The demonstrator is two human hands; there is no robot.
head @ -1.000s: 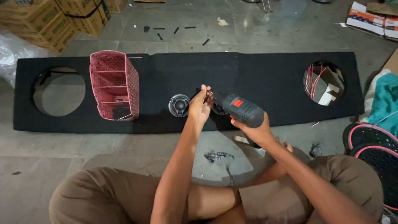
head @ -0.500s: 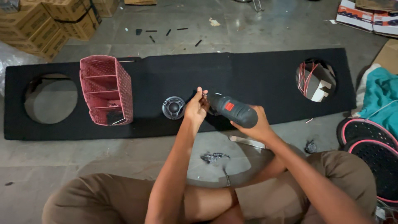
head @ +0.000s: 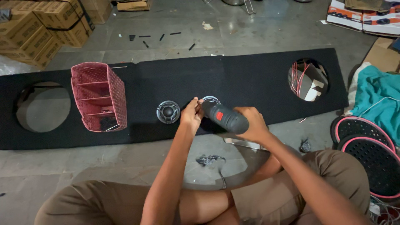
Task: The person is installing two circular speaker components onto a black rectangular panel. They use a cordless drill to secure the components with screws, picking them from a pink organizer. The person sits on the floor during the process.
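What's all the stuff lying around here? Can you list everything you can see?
Carpeted board: 1, black, long, flat on the floor, with round holes.
Small speakers: 2, silver and black, on the board; the second is half hidden by the drill.
Basket: 1, pink, on the board's left part.
Power drill: 1, dark grey with a red patch, tip over the second speaker.
Cardboard boxes: several, brown, top left.
Round grilles: 2, black with pink rims, right edge.
Cloth: 1, teal, right.
Wires: red and white, inside the right hole.
Left hand: at the drill's tip.
Right hand: grip around the drill's body.
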